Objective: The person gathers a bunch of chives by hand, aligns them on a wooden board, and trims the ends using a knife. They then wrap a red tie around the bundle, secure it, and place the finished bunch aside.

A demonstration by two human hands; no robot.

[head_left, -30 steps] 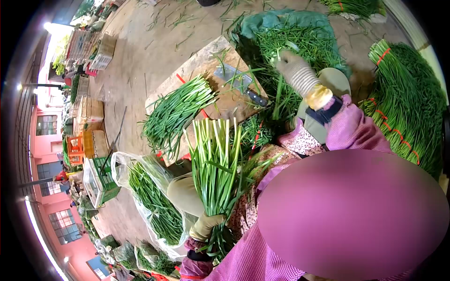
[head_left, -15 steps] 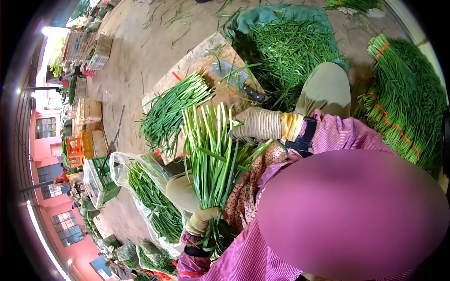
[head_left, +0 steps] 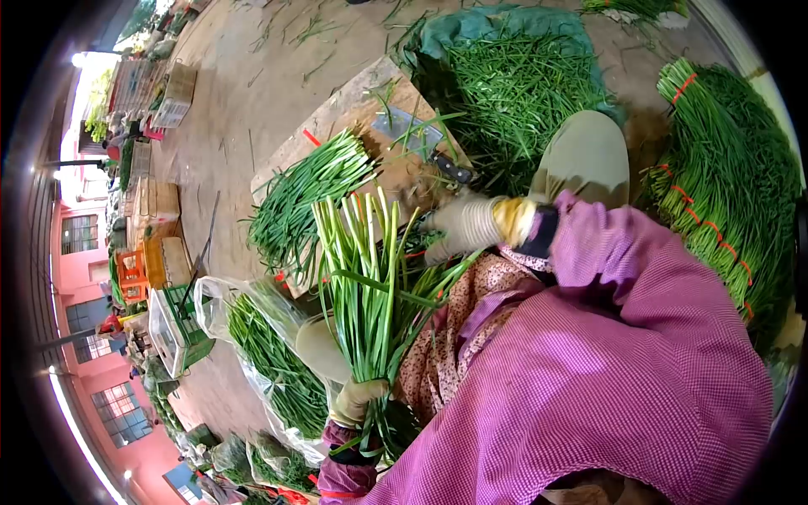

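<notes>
A bunch of green chives [head_left: 370, 286] stands pale stem ends up, with my gloved left hand [head_left: 364, 401] wrapped round its leafy lower part. Beside the stem ends is my gloved right hand [head_left: 463, 225], its fingers smeared by motion, so I cannot see whether anything is in them. More chives [head_left: 438, 282] lie across my lap on a spotted cloth. On the wooden board [head_left: 337, 105] in front of me rest another bunch of chives [head_left: 316, 185] and a knife [head_left: 453, 167] with a black handle and cut leaves over its blade.
A green sheet [head_left: 438, 38] holds loose leaves [head_left: 522, 93] beyond my right knee [head_left: 585, 156]. Chive bundles with red ties [head_left: 724, 185] are stacked at my right. A clear plastic bag of greens [head_left: 273, 362] lies by my left knee. Crates [head_left: 178, 324] stand farther off.
My right hand has drawn back slightly from the stem ends and blurs. The bunch in my left hand has shifted slightly to the image's left.
</notes>
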